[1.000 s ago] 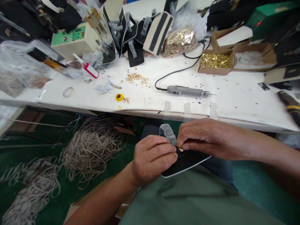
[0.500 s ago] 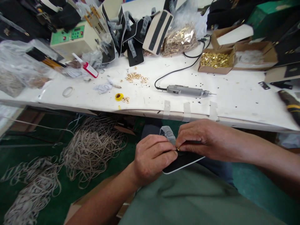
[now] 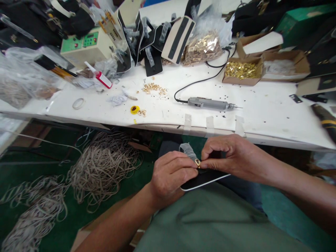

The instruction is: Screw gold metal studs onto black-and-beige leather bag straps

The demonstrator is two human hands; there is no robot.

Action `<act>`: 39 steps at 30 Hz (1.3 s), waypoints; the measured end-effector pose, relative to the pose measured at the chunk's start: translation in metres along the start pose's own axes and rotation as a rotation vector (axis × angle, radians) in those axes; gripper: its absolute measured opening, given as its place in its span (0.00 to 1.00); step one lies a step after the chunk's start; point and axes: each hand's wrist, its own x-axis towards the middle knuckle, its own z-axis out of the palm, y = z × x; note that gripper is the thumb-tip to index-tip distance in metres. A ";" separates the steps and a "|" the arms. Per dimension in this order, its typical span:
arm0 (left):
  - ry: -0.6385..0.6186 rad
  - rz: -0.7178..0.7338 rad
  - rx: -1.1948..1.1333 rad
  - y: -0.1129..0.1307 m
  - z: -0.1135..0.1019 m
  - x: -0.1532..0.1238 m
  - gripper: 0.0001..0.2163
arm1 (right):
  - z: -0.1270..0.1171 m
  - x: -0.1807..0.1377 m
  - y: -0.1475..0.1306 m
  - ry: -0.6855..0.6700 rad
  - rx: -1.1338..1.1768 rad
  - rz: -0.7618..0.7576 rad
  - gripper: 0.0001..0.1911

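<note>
A black panel with a white edge (image 3: 207, 179) rests on my lap. My left hand (image 3: 172, 173) is closed on its left side, fingers pressing near a small gold metal fitting (image 3: 197, 163). Thumb and forefinger of my right hand (image 3: 225, 157) pinch that fitting from the right, against the panel. A strap wrapped in clear plastic (image 3: 188, 150) rises from the panel just beyond my fingertips. The fitting's lower part is hidden by my fingers.
On the white bench (image 3: 110, 115) lie a grey electric screwdriver (image 3: 210, 103), loose gold fittings (image 3: 153, 88) and a yellow round container (image 3: 134, 110). A cardboard box of gold parts (image 3: 241, 71) stands at right. Tangled cord (image 3: 105, 168) covers floor at left.
My right fingertips have shifted slightly right, and the gold fitting now shows between my hands. The panel has tilted a little. My left hand stays nearly in place.
</note>
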 end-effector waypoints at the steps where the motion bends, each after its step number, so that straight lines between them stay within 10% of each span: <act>1: -0.001 0.000 0.000 0.000 0.000 0.000 0.07 | 0.000 -0.001 0.000 -0.015 0.012 -0.008 0.09; 13: 0.042 -0.041 0.015 0.004 0.003 0.002 0.08 | -0.009 -0.019 -0.007 -0.135 -0.029 -0.026 0.25; 18: 0.043 -0.046 -0.006 0.004 0.005 0.004 0.10 | 0.009 -0.022 0.001 0.027 -0.127 -0.107 0.06; 39: -0.119 -0.139 0.048 -0.002 0.015 -0.021 0.15 | 0.023 -0.030 0.022 -0.019 -0.378 -0.230 0.08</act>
